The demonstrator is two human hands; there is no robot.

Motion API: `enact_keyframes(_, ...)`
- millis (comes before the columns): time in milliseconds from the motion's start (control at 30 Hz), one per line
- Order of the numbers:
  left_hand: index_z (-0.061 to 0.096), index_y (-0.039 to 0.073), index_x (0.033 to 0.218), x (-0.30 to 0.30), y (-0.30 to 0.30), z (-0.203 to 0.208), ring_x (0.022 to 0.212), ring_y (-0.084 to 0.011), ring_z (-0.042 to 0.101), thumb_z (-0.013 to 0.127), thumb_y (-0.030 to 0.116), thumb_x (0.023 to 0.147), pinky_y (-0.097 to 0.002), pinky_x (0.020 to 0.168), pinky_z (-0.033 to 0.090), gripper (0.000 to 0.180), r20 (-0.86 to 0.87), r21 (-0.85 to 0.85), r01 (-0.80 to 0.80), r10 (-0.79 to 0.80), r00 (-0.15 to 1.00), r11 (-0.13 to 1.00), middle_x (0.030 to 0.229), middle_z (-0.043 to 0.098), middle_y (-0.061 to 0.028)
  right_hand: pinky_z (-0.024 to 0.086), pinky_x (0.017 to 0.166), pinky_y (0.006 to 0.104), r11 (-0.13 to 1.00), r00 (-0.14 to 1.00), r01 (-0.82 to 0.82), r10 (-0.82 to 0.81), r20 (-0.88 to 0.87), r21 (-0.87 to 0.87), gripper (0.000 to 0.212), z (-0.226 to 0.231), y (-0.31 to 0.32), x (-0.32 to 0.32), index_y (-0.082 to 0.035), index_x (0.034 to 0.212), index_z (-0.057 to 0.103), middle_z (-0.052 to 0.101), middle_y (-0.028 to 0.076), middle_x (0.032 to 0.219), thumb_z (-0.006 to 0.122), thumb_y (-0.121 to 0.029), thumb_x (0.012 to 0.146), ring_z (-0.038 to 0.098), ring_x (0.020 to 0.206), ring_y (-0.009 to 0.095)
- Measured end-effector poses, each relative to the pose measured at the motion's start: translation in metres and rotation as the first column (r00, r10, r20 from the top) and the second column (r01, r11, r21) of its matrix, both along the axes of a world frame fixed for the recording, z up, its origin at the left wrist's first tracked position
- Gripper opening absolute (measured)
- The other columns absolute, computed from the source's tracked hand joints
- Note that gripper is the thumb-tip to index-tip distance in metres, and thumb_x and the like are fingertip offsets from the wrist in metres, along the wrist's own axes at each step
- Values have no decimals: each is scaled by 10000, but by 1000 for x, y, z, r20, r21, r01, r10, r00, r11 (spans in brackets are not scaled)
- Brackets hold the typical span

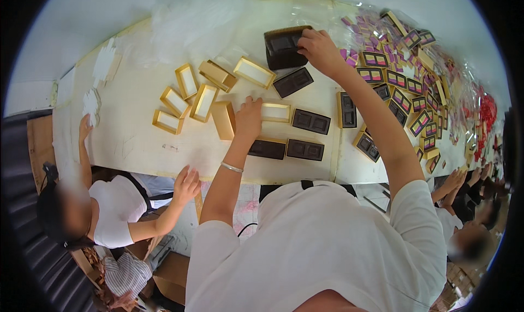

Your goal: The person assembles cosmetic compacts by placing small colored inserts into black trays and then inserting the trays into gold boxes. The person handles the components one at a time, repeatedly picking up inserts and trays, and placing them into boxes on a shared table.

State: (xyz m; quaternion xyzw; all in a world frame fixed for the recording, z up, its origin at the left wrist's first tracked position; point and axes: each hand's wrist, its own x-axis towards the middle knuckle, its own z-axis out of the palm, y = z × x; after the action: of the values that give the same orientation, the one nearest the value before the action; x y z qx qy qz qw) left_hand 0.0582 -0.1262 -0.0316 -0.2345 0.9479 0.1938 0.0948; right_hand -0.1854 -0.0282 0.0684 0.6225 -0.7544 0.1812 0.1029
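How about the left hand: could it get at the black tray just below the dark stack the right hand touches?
Probably yes. The black tray lies up and right of the left hand, with nothing visible on top; the right hand is beyond it, not in between.

We're in what looks like a packing workshop, and here's the proof: a long off-white table [125,134] with open rectangular gold boxes [168,122] spread across its middle, black two-compartment trays [311,121] towards the near edge, small purple pieces [376,40] heaped by the far right corner. Translucent plastic film [188,28] lies along the far edge! A co-worker in a white shirt [117,205] works at the near left corner, a brown cardboard carton [172,276] below.
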Motion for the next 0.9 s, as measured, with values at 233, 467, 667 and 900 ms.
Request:
enact_keyframes(233,439,48,1191,28,6,102,1047,-334,521,742,66,621,-379,837,461,646,-345,250,32,58,937,968,1184,502,-152,366,830,269,871,192,473,48,980,-136,241,53,90,49,6,915,532,529,33,894,483,-228,886,477,884,130)
enact_keyframes(467,386,87,1280,30,80,150,944,-337,562,753,132,646,-377,776,479,734,-312,383,240,-120,943,892,1081,540,-148,336,527,291,771,218,-307,-514,830,558,471,66,161,85,-20,679,477,447,49,612,630,-450,792,421,593,123)
enact_keyframes(667,387,93,1294,18,146,147,876,-309,576,755,150,665,-355,741,487,731,-295,590,340,-197,935,732,1067,519,-130,373,550,334,845,472,65,-494,730,530,403,33,197,103,-16,760,443,474,79,637,679,-343,761,445,608,179)
enact_keyframes(900,377,87,1325,20,175,119,1013,-217,518,758,74,658,-310,834,482,768,-263,748,269,-102,959,607,1131,469,-101,315,516,236,875,-159,230,-398,903,426,355,24,260,75,-88,665,460,455,-25,642,720,-321,732,395,595,65)
